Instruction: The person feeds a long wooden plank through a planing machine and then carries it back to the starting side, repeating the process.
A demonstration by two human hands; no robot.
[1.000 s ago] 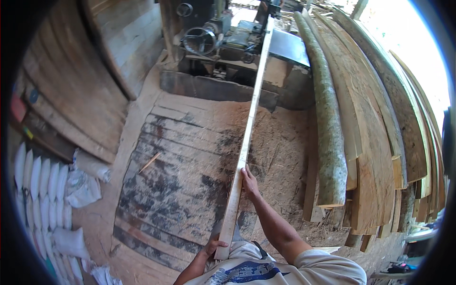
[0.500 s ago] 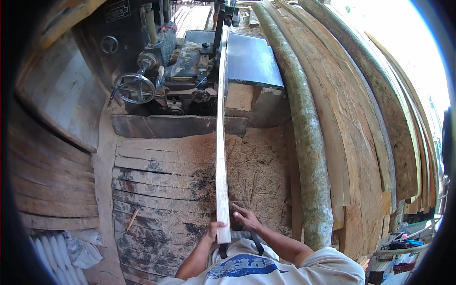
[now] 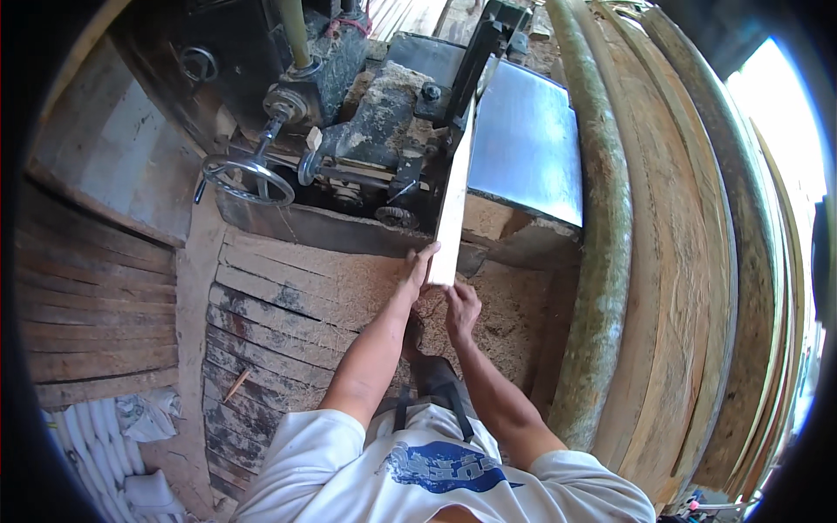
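Observation:
A long, narrow pale wooden board [image 3: 455,205] runs from my hands away onto the woodworking machine. It lies between the machine's dark fence parts and the smooth metal table [image 3: 527,139]. My left hand [image 3: 418,266] grips the left edge of the near end, with part of its fingers hidden by the board. At the right corner of that end, my right hand [image 3: 463,307] has curled fingers against the wood. The black machine block [image 3: 384,118], dusted with sawdust, stands left of the board.
A chrome handwheel [image 3: 248,180] juts out at the left. Along the right lie a round log [image 3: 602,261] and several rough slabs [image 3: 667,261]. Sawdust covers the plank floor [image 3: 292,301], where a small wood stick [image 3: 236,384] lies. White sacks [image 3: 96,444] are stacked at lower left.
The board has moved forward into the machine, both hands travelling with it. My right hand has come from beside the board to its near end. The view has shifted nearer the machine.

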